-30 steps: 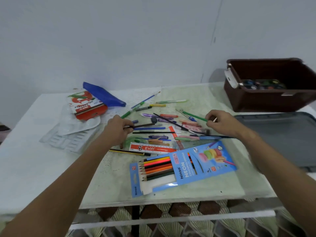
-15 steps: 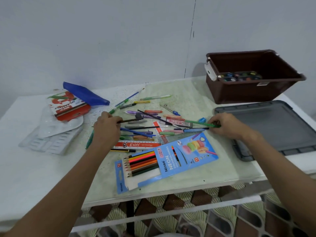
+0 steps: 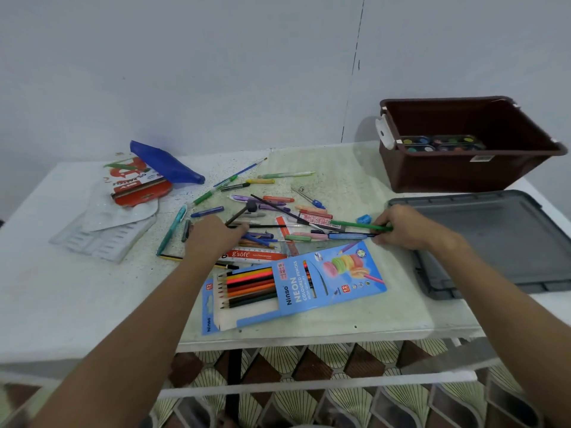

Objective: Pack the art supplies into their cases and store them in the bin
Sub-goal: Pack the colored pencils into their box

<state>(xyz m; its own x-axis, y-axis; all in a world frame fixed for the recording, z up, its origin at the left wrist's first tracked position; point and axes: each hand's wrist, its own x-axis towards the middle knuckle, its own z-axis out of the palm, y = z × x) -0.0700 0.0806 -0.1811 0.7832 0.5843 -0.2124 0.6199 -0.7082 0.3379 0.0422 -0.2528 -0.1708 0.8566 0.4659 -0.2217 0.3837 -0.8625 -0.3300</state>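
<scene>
Loose pens, pencils and brushes [image 3: 272, 217] lie scattered mid-table. My left hand [image 3: 213, 239] rests on the pile's left side, fingers curled round the end of a dark brush [image 3: 242, 213]. My right hand [image 3: 401, 227] pinches the end of a green pencil [image 3: 358, 225] at the pile's right edge, with a blue pen [image 3: 347, 236] just under its fingertips. A blue Ninso coloured-pencil pack [image 3: 293, 288] lies open in front, several pencils inside. The brown bin [image 3: 463, 177] stands at the back right and holds a paint palette [image 3: 438, 143].
The grey bin lid [image 3: 500, 242] lies flat to the right of my right hand. At the back left are a blue pouch [image 3: 167, 163], a red oil-pastel box [image 3: 139, 183] and a clear plastic tray [image 3: 102, 239]. A red g'soft box [image 3: 250, 254] lies by my left wrist.
My right hand has drawn the green pencil rightward, out toward the pile's edge near the lid. My left hand stays on the pile with the dark brush. My view has shifted.
</scene>
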